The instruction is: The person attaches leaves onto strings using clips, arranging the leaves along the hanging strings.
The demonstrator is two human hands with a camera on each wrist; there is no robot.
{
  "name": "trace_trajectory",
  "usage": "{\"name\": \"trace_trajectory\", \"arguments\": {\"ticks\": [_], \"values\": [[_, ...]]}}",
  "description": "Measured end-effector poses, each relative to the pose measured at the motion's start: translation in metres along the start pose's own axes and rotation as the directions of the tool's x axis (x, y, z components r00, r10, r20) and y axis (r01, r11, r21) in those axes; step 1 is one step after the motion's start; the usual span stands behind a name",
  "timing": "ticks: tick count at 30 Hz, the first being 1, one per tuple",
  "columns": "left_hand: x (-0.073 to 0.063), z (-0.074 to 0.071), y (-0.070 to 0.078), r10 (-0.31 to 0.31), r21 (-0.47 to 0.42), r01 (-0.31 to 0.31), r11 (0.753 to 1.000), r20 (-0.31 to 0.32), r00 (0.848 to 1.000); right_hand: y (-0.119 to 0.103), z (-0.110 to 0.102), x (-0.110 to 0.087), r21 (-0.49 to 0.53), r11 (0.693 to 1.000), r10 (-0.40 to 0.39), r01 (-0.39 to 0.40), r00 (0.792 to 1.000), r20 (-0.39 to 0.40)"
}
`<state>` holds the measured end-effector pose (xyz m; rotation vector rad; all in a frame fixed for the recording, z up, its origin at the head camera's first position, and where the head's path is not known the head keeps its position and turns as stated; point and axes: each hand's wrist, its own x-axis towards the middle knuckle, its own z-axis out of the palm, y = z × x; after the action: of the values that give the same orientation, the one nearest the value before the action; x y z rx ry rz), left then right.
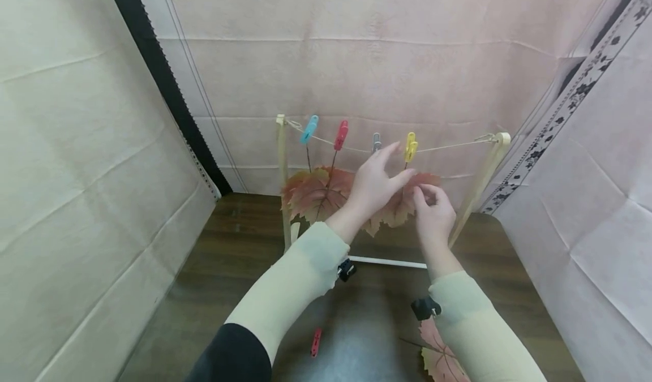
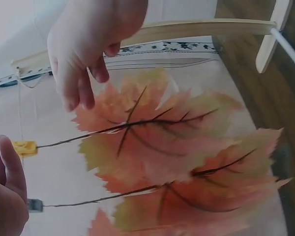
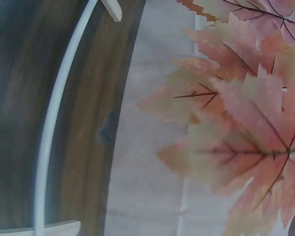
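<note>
A yellow clothespin [image 1: 410, 147] on the string grips the stem of the rightmost maple leaf [image 2: 132, 128]. My left hand [image 1: 374, 181] is raised close to this pin, its fingers extended and nothing held. Beside it, a grey clothespin [image 2: 35, 205] holds another leaf's stem, partly covered by the left hand in the head view. My right hand [image 1: 434, 212] is at the right side of the rightmost leaf. In the left wrist view, the right fingers [image 2: 81, 91] hang loosely with their tips near the leaf's edge.
Blue [image 1: 309, 129] and red clothespins [image 1: 341, 135] hold leaves further left. The string spans two wooden posts [image 1: 481, 187], joined low down by a white rod [image 1: 388, 262]. A loose red clothespin [image 1: 316, 342] and another leaf [image 1: 439, 352] lie on the table, the leaf partly under the right forearm.
</note>
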<state>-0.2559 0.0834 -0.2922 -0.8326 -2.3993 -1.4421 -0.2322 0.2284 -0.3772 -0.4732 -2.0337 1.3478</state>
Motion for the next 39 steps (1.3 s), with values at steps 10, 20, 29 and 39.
{"name": "trace_trajectory", "arguments": {"ticks": [10,20,29,39], "values": [[-0.031,0.011,-0.036,-0.062,-0.055,0.06,0.997,-0.024,0.998,0.027,-0.009,-0.01,0.014,1.0,0.025,-0.025,0.999,-0.024],[-0.056,0.023,-0.078,-0.173,-0.098,0.174,0.98,0.017,0.985,0.061,-0.015,-0.022,-0.03,0.997,0.068,-0.069,0.997,-0.023],[-0.087,0.03,-0.111,-0.239,-0.064,0.239,0.969,0.009,0.971,0.089,-0.027,-0.038,-0.103,0.985,0.148,-0.142,0.987,0.058],[-0.121,0.028,-0.14,-0.281,-0.09,0.28,0.956,0.006,0.96,0.12,-0.037,-0.06,-0.185,0.97,0.189,-0.158,0.969,0.159]]}}
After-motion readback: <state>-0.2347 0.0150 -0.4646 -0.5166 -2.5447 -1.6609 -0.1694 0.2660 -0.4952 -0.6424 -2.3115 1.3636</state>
